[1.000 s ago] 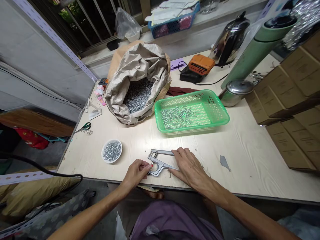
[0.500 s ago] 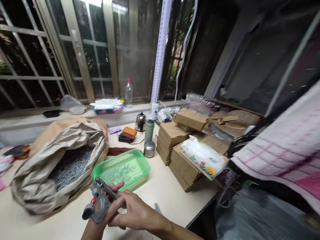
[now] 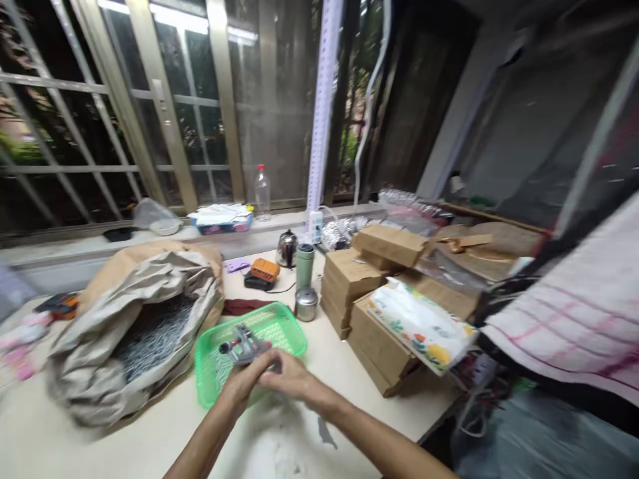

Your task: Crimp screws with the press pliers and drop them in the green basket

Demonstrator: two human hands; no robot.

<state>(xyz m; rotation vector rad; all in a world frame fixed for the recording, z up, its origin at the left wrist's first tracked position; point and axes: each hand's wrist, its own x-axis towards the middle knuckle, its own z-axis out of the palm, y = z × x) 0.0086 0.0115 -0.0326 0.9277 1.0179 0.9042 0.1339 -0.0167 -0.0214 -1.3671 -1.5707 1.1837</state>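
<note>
Fingers of both hands (image 3: 269,376) grip the metal pliers (image 3: 243,347), now raised over the green basket (image 3: 289,332).

Bare tabletop (image 3: 279,446) beside cardboard boxes (image 3: 372,332)

Our two hands, left (image 3: 244,382) and right (image 3: 289,378): bare, no gloves, rings or watch; forearms bare, no sleeves in view.

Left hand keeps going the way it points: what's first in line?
Probably the green basket. The left hand holds the metal tool with the right hand, pointing up and away over the basket; depth is unclear, so it may pass above the rim.
</note>
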